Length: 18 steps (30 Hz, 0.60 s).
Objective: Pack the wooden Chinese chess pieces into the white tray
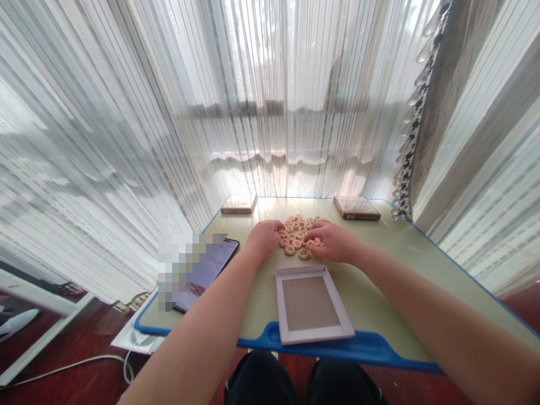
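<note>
Several round wooden game pieces (297,233) with red and dark characters lie in a heap on the pale green tabletop (379,281). My left hand (265,239) rests at the heap's left side, fingers curled down onto the pieces. My right hand (331,241) lies on the heap's right side, fingers bent over a few pieces. What, if anything, either hand grips is hidden under the fingers. An empty shallow white box tray (311,304) sits just in front of the heap, near the table's front edge.
A phone (206,267) lies at the table's left side. Two flat brown boxes stand at the back, one left (238,203) and one right (356,207). The table has a blue rim (363,349). Sheer curtains hang behind. A cable runs over the dark floor at the left.
</note>
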{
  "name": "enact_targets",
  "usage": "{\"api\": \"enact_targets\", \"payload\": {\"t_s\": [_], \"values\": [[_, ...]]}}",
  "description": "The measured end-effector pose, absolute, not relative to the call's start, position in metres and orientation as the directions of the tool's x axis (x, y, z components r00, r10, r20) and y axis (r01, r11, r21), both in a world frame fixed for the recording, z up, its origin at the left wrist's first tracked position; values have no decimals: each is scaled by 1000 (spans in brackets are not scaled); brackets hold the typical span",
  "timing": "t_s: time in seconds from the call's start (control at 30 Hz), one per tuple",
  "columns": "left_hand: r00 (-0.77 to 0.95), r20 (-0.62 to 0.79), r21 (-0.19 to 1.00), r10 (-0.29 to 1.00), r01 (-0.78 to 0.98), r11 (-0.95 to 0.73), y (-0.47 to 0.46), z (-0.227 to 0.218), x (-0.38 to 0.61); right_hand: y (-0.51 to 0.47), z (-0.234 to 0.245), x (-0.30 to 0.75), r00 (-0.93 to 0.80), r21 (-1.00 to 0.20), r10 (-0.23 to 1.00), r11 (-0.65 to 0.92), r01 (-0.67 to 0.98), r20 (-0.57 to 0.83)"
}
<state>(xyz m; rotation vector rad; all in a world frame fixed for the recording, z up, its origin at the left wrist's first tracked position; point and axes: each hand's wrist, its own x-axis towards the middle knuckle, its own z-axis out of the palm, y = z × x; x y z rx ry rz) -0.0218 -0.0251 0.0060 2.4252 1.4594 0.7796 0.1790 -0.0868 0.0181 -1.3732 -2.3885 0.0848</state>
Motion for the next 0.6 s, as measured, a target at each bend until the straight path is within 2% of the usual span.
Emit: {"api": "enact_targets", "payload": {"t_s": [0.1, 0.2, 0.3, 0.43, 0.6], "values": [[258, 307, 517, 916, 763, -388, -24, 8, -24, -82, 15, 183, -325, -132, 872, 395, 909, 366], [160, 331, 603, 930, 722, -339, -20, 7, -27, -76, 9, 190, -170, -94, 924, 214, 972, 342], [116, 305, 674, 945, 675, -301, -15, 3, -30, -71, 4, 194, -84, -135, 966, 119, 984, 243], [40, 189, 809, 981, 560, -179, -9, -1, -30, -69, 5, 194, -21, -215, 990, 52, 975, 142], [32, 50, 920, 998, 388, -59, -7, -4, -29, -71, 16, 194, 9, -211, 989, 22, 977, 147]]}}
